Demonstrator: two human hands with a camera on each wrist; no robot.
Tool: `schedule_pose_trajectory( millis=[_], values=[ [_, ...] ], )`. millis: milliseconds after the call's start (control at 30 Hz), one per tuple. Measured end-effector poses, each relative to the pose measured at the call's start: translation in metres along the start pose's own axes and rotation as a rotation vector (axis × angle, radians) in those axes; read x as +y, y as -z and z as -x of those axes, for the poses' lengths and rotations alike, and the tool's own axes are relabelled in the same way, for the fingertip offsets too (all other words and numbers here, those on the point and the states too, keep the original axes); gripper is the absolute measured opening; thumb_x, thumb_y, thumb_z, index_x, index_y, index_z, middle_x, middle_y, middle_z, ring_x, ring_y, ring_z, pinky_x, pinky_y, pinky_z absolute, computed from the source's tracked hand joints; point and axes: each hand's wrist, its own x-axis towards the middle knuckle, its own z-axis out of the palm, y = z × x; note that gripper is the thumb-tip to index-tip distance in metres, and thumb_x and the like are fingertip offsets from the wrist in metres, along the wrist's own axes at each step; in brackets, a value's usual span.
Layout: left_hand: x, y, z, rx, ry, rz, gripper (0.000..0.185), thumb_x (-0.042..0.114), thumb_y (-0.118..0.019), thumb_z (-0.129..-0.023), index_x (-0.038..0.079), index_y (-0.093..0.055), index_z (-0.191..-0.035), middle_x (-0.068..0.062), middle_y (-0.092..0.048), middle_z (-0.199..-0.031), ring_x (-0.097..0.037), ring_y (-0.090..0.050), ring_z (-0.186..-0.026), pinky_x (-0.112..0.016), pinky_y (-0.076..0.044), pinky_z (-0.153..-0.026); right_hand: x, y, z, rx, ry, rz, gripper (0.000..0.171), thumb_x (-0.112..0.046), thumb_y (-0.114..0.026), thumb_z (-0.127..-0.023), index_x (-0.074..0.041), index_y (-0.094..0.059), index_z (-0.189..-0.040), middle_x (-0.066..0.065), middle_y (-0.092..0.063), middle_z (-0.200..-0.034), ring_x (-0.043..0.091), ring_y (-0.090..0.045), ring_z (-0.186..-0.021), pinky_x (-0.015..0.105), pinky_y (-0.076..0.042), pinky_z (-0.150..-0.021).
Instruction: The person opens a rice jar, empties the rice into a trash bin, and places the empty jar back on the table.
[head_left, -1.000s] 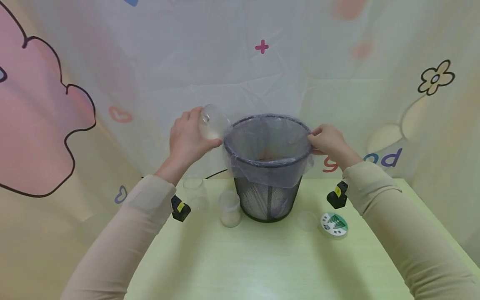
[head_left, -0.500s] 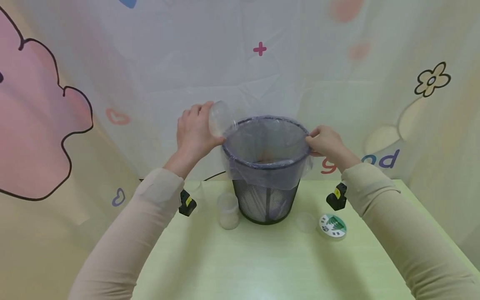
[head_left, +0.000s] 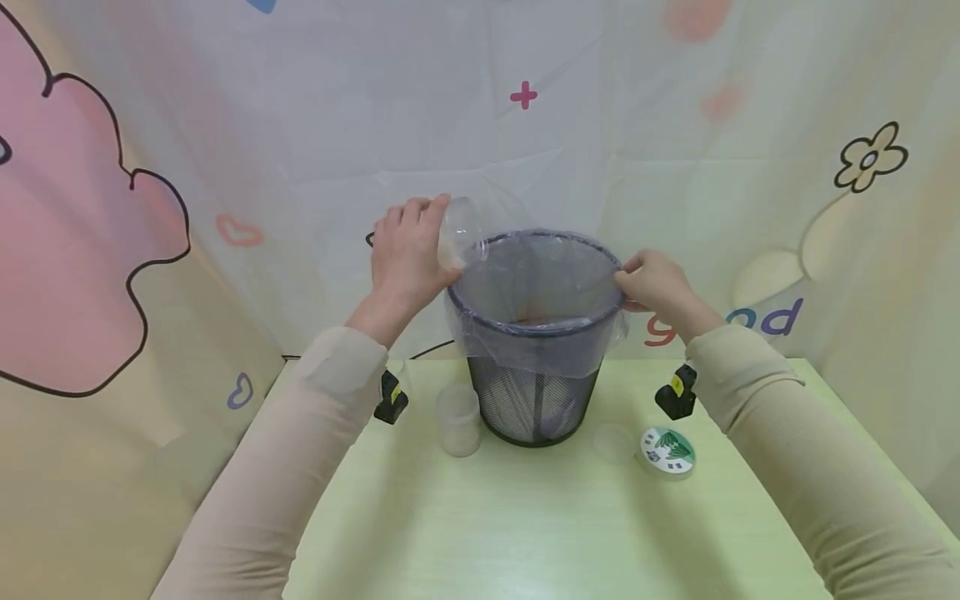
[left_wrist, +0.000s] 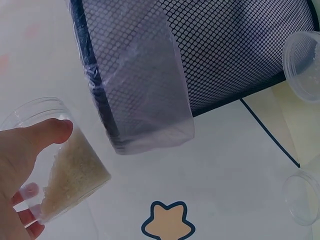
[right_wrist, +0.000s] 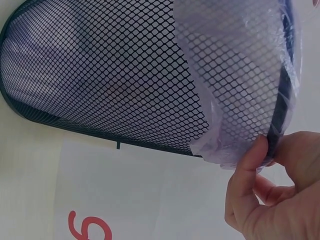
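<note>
In the head view my left hand (head_left: 408, 258) grips a clear plastic jar (head_left: 463, 229) at the bin's upper left rim. The left wrist view shows pale, rice-like grains (left_wrist: 75, 170) slumped to one side inside this tilted jar, with my thumb across it. A dark wire-mesh wastebasket (head_left: 538, 404) stands upright, lined with a thin translucent purple bag (head_left: 525, 354) folded over its rim. On the opposite side, my right hand (head_left: 656, 283) pinches the rim and bag between thumb and fingers, plainly seen in the right wrist view. The bin's bottom inside is hard to make out.
Left of the bin's base, a second clear jar (head_left: 459, 421) stands on the pale green table (head_left: 540, 525). Another clear container (left_wrist: 300, 197) is partly visible in the left wrist view. To the right lie a clear disc (head_left: 613, 443) and a round green-and-white printed tub (head_left: 667, 450). A printed curtain (head_left: 337, 100) hangs behind.
My left hand has carried the jar rightward and slightly up, to the bin's left rim. The right hand keeps its place on the opposite rim.
</note>
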Motion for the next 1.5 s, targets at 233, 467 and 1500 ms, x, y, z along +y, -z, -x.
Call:
schedule_pose_trajectory(
  millis=[233,467,1500],
  values=[
    [0.011,-0.006,0.000,-0.005,-0.064,-0.052,0.087,0.033,-0.078,-0.070,0.017,-0.032,-0.141,-0.008,-0.040,-0.137,-0.030,-0.036,-0.124,-0.044,-0.031,-0.102,0.001,0.001,0.001,0.003,0.007,0.009,0.039,-0.017,-0.042,-0.090,0.011,-0.042,-0.118,0.024,-0.049,-0.109,0.010,-0.061,-0.070,0.026,-0.055,-0.067],
    [0.017,-0.009,-0.001,0.039,-0.141,-0.102,0.085,0.033,-0.079,-0.070,0.016,-0.034,-0.140,-0.009,-0.042,-0.136,-0.030,-0.038,-0.123,-0.042,-0.031,-0.103,0.000,0.001,0.001,0.003,0.009,0.005,0.038,-0.016,-0.042,-0.090,0.011,-0.042,-0.117,0.023,-0.048,-0.109,0.016,-0.062,-0.077,0.025,-0.055,-0.068],
    [0.020,-0.017,-0.003,0.127,-0.289,-0.239,0.074,0.026,-0.077,-0.072,0.018,-0.040,-0.135,-0.008,-0.045,-0.134,-0.028,-0.040,-0.121,-0.039,-0.034,-0.100,0.000,0.000,0.000,0.010,0.005,0.029,0.037,-0.017,-0.042,-0.090,0.009,-0.042,-0.116,0.023,-0.049,-0.107,0.012,-0.061,-0.071,0.026,-0.055,-0.067]
  ],
)
